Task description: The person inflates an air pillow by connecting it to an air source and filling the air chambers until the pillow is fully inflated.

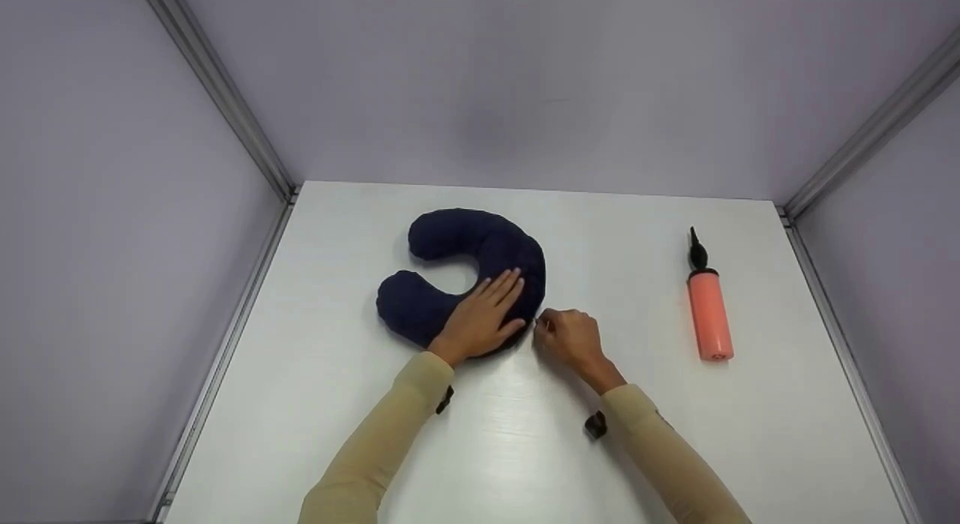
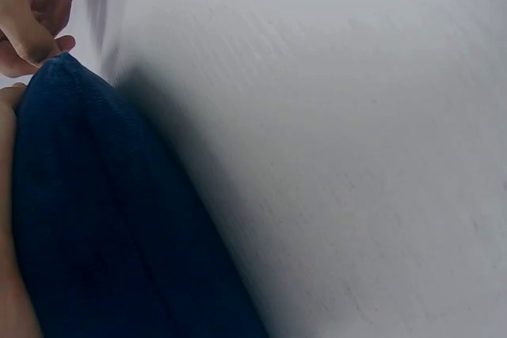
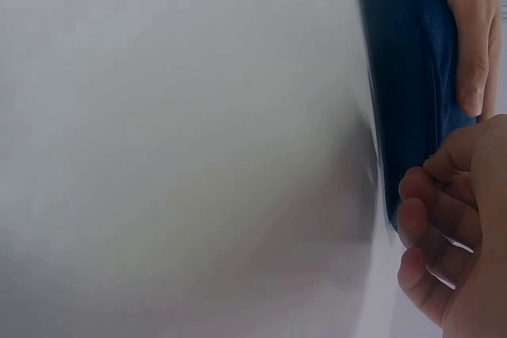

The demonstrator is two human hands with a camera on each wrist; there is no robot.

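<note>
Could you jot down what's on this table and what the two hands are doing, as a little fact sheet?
Surface: white table, grey walls around it
Main item: dark blue U-shaped neck pillow
Left hand: lies flat on the pillow, fingers straight
Right hand: fingers curled at the pillow's right edge, pinching something small and clear; what it is cannot be told
Other item: pink hand pump with a black nozzle, lying apart to the right, untouched
Sleeves: beige, on both arms

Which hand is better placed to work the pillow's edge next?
Probably the right hand: its curled fingers sit at the neck pillow's near edge, while the left hand lies flat on top, pinning it.
</note>
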